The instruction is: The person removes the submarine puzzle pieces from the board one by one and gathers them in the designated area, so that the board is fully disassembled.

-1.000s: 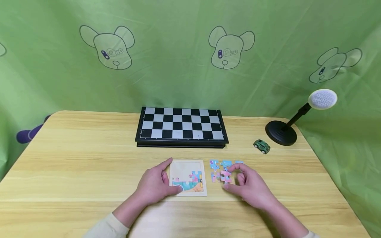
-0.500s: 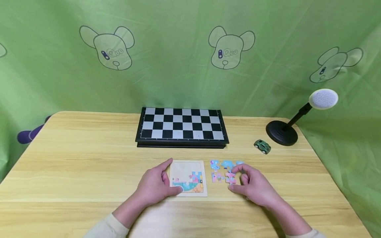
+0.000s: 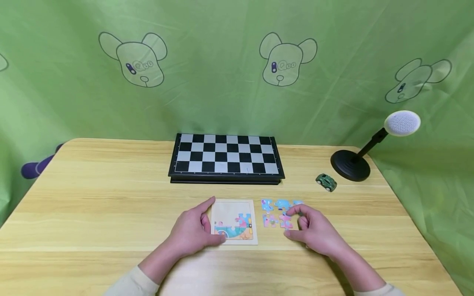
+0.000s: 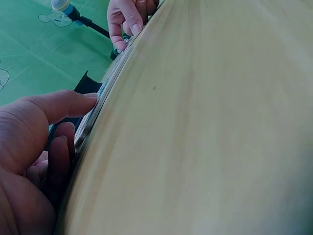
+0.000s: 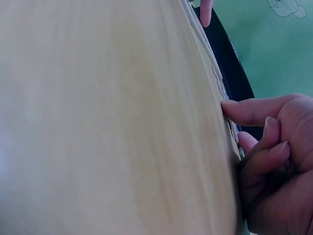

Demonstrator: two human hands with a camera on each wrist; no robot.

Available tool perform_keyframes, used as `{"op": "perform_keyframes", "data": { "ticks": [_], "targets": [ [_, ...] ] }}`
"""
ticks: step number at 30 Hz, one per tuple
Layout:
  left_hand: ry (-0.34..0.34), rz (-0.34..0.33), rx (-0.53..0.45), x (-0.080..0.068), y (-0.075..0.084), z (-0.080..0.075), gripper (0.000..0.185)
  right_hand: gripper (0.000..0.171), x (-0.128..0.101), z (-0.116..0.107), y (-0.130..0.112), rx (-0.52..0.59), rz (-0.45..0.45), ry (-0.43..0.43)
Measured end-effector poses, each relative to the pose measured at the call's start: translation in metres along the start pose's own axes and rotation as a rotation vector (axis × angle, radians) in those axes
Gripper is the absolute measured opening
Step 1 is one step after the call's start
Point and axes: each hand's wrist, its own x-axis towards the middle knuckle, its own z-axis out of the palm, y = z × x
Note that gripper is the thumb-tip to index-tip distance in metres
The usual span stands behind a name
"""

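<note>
- Head view: the left side of a wooden puzzle tray [image 3: 227, 208] is held by the left hand [image 3: 192, 230], with the thumb laid over the near edge and the forefinger stretched to the far corner. The tray is partly filled with picture pieces, mostly along the part nearest the thumb and on the side toward the right hand [image 3: 316, 231].
- Head view: a pink puzzle piece [image 3: 286, 221] is pinched between the right thumb and forefinger (whether it is raised off the tabletop [image 3: 229, 269] cannot be told). Loose pieces [image 3: 266, 204] are spread between the tray and the right fingertips, and just beyond those fingertips.
- Head view: a chessboard [image 3: 226, 156] is set beyond both hands; a green toy car [image 3: 326, 182] and a microphone on a black stand [image 3: 349, 165] are placed beyond the right hand, the microphone farther out.
- Left wrist view: the tray is seen nearly edge-on, touched by the left thumb, with other fingers folded below it.
- Right wrist view: the right thumb is pressed to the row of pieces, with two fingers curled behind; the pinched piece cannot be singled out.
</note>
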Motion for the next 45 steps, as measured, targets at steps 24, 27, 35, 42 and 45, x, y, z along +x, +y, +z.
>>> {"op": "perform_keyframes", "data": {
  "ticks": [24, 27, 35, 42, 45],
  "targets": [
    [-0.053, 0.040, 0.010, 0.000, -0.002, -0.002, 0.107, 0.045, -0.006, 0.020, -0.017, 0.063, -0.090, 0.026],
    [-0.053, 0.038, 0.011, 0.000, -0.002, -0.002, 0.106, 0.044, -0.006, 0.027, -0.023, 0.060, -0.097, 0.017],
    [-0.035, 0.037, 0.003, 0.000, -0.003, -0.002, 0.100, 0.046, -0.001, 0.046, -0.038, 0.035, -0.132, -0.002],
    [-0.041, 0.032, 0.004, 0.000, -0.002, -0.002, 0.100, 0.049, 0.004, 0.063, -0.052, 0.023, -0.166, -0.020],
    [-0.048, 0.020, 0.004, 0.000, -0.002, -0.002, 0.100, 0.050, 0.005, 0.070, -0.057, 0.012, -0.156, -0.018]
  ]
}}
